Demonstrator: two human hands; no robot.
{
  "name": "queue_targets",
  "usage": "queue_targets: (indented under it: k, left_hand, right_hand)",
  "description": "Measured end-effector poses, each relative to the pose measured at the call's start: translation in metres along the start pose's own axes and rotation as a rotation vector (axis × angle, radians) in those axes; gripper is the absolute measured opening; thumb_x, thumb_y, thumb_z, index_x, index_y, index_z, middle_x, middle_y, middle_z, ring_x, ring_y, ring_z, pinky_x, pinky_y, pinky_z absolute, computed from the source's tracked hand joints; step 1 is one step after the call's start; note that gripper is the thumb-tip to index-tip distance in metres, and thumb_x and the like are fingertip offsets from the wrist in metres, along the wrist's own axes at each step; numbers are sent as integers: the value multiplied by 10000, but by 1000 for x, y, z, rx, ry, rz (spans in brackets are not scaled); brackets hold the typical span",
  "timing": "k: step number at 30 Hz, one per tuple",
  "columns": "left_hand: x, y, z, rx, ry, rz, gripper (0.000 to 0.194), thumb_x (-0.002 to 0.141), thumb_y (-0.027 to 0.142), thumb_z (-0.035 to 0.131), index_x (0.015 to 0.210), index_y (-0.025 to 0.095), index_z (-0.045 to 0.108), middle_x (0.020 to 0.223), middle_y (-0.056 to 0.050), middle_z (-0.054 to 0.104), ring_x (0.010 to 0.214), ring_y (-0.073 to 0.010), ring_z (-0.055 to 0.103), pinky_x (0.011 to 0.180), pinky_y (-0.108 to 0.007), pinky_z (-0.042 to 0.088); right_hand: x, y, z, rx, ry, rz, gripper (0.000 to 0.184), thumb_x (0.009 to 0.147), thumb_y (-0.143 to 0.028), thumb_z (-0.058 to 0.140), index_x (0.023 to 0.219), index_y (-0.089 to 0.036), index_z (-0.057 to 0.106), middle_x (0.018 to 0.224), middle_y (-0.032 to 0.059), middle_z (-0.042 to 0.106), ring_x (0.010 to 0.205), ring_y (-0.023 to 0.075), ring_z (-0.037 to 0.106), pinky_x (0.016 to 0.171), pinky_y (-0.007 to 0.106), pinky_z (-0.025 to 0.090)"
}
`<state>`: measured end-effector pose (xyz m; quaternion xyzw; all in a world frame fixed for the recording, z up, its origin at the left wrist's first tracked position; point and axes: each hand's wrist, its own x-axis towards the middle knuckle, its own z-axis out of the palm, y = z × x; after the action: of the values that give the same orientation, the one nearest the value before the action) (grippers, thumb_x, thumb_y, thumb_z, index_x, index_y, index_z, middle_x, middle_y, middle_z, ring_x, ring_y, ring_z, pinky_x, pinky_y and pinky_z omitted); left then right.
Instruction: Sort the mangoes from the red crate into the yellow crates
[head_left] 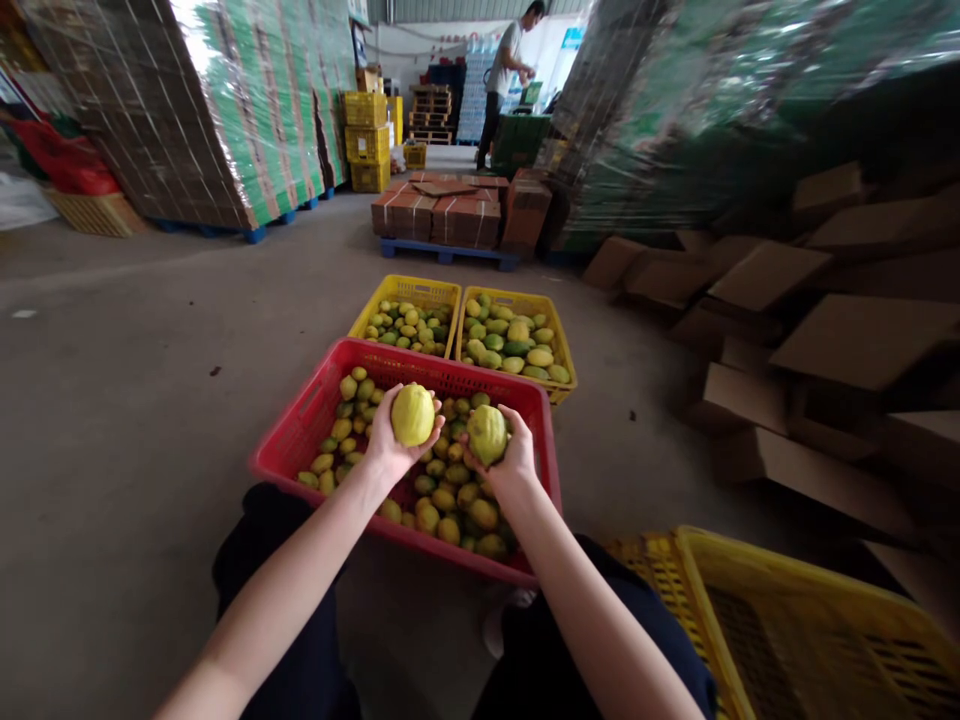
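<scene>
My left hand [388, 445] is closed around a yellow fruit [412, 413], held above a red crate [300, 425]. My right hand [508, 462] grips a greener fruit [487, 434] beside it. The red crate sits on the floor between my knees and holds several small yellow-green fruits [442, 495]. Both fruits are held up side by side over the crate's middle.
Two yellow crates [409, 290] [559, 345] of fruit stand just behind the red one. An empty yellow crate [795, 620] is at my right. Flattened cardboard boxes [825, 340] pile up on the right. Wrapped pallets [210, 110] stand left; a person [506, 75] works far back.
</scene>
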<state>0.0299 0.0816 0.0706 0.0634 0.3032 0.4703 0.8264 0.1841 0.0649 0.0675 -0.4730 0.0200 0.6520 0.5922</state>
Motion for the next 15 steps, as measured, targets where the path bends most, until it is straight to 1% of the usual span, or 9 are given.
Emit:
queue_targets:
  k: [2,3,4,6,8,9,11,13,15]
  left_hand:
    - [1,-2,2,16,-21,93,293,852,352,505,853,116,678,719,-67,701,613,-164,670,529,-254,540]
    - [1,-3,3,43,-23,149,266,836,330,522,803,119,681,695,-59,695,610,-159,665,549,-252,536]
    - [2,-3,4,83,-29,201,240,811,314,548,750,122,679,670,-54,688,611,-156,661,563,-247,527]
    - [1,-4,4,186,-62,279,217,752,306,600,658,124,671,634,-55,679,630,-161,658,583,-237,507]
    - [-1,-5,4,304,-114,336,236,712,330,619,608,126,675,626,-64,681,650,-169,654,576,-228,478]
    - [-3,-5,4,360,-137,368,250,701,345,620,594,127,681,626,-67,683,644,-167,647,566,-226,463]
    - [-7,-5,4,461,-165,445,277,690,363,614,572,126,695,614,-69,681,604,-154,622,553,-227,440]
    - [-9,-6,4,543,-191,511,297,694,370,610,570,121,715,602,-71,678,574,-145,601,566,-235,437]
    - [-10,-8,4,586,-216,545,304,705,372,609,585,121,732,604,-70,679,575,-147,596,591,-244,443]
  right_hand:
    - [-4,4,3,-58,-141,-10,269,827,-400,533,740,-165,632,547,8,643,433,145,589,423,262,506]
    - [-6,6,4,-101,-214,-46,304,819,-437,552,735,-160,645,556,15,649,454,149,603,444,260,510]
    - [-7,8,5,-150,-280,-115,327,803,-466,578,721,-159,656,570,19,656,487,154,620,475,260,516]
    - [-10,13,6,-252,-385,-338,340,775,-487,621,681,-165,674,618,27,680,571,167,649,548,263,524]
    - [-12,15,4,-344,-460,-580,335,786,-473,617,660,-173,696,667,30,701,633,179,657,596,272,515]
    - [-13,16,2,-386,-488,-673,332,804,-456,602,659,-177,708,678,30,706,650,184,656,613,279,509]
    - [-13,17,-3,-451,-525,-809,311,836,-408,573,683,-187,730,696,28,710,685,193,653,656,294,498]
    - [-15,16,-7,-484,-528,-926,292,858,-362,547,715,-202,743,725,24,712,722,195,647,704,306,486]
    - [-18,16,-10,-519,-511,-1037,295,878,-333,515,739,-213,746,755,22,713,743,195,639,732,313,477]
